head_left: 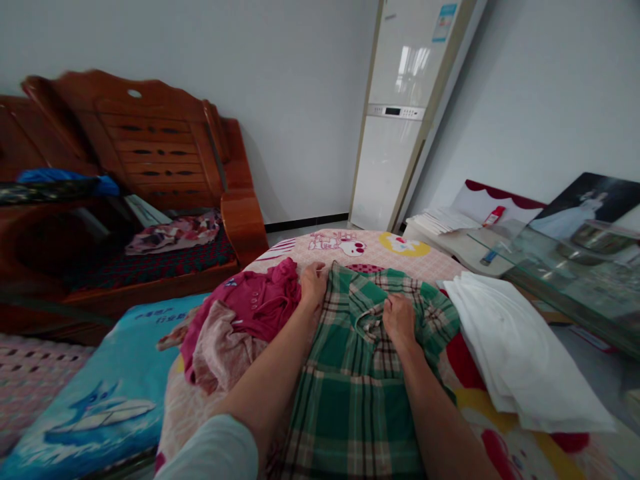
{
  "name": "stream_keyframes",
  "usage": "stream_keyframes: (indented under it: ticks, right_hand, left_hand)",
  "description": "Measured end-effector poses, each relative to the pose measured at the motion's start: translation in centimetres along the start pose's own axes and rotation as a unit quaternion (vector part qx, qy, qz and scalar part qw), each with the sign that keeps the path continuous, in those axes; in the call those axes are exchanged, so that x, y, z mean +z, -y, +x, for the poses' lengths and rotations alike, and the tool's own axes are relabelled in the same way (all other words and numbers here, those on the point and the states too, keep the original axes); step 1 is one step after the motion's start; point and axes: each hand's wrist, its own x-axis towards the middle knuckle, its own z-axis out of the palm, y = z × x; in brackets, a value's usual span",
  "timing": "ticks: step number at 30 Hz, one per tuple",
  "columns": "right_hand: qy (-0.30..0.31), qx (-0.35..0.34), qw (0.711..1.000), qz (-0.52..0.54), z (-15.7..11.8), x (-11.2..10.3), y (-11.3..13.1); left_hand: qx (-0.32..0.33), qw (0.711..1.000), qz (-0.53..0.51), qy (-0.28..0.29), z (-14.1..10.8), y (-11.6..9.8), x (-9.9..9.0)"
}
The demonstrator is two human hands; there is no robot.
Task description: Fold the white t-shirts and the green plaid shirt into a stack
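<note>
A green plaid dress lies spread over a round surface covered with a pink cartoon-print cloth, its collar at the far end and a seam across its middle. At the upper left edge of the dress, my left hand has its fingers curled in against the fabric. My right hand is closed on the cloth by the collar, just right of the neck opening. Left of my left hand is a heap with a magenta garment and a pale pink garment.
White sheet-like bags lie to the right of the dress. Beyond them stands a glass shelf with a photo. A blue printed bag is at left, before a wooden bench. A tall white air conditioner stands behind.
</note>
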Motion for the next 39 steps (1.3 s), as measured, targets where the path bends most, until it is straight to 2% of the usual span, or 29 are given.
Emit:
stream_keyframes:
  ticks: [3,6,9,11,16,21,26,28,31,35,39]
  right_hand:
    - [-0.014,-0.005,1.000,-0.006,-0.1,0.0,0.1]
    - [-0.018,-0.016,1.000,-0.002,-0.1,-0.1,0.1]
    - [-0.016,-0.012,1.000,-0.003,-0.3,-0.2,0.0]
    - [-0.017,-0.009,1.000,-0.006,-0.3,-0.2,0.0]
    - [-0.017,-0.005,1.000,0.003,-0.1,-0.2,0.1]
    - [-0.026,-0.008,0.999,0.018,0.1,0.1,-0.1]
    - [0.008,-0.026,1.000,-0.002,-0.3,0.8,-0.2]
    - [-0.002,-0.021,1.000,0.015,-0.5,0.9,-0.2]
    - [-0.033,-0.014,0.998,0.054,-0.5,0.8,-0.3]
    - [-0.069,-0.017,0.993,0.090,-0.3,0.7,-0.4]
    - [-0.070,-0.004,0.990,0.124,-0.2,0.6,-0.6]
  left_hand:
    - [0.028,0.999,0.012,0.032,1.2,-0.5,0.2]
    - [0.110,0.990,0.045,0.072,3.0,-0.7,0.7]
    - [0.213,0.963,0.087,0.140,4.8,-0.7,1.2]
    - [0.256,0.944,0.108,0.178,5.7,-0.7,1.2]
    - [0.265,0.909,0.205,0.249,7.3,-0.9,0.8]
    - [0.242,0.910,0.248,0.226,7.1,-1.1,0.6]
    - [0.176,0.925,0.300,0.150,5.5,-2.5,0.7]
    - [0.167,0.937,0.280,0.127,4.5,-3.3,0.7]
    - [0.205,0.953,0.201,0.100,2.3,-3.8,0.7]
    - [0.224,0.953,0.147,0.144,-0.9,-2.4,1.2]
    - [0.223,0.945,0.184,0.152,-1.5,-1.2,1.5]
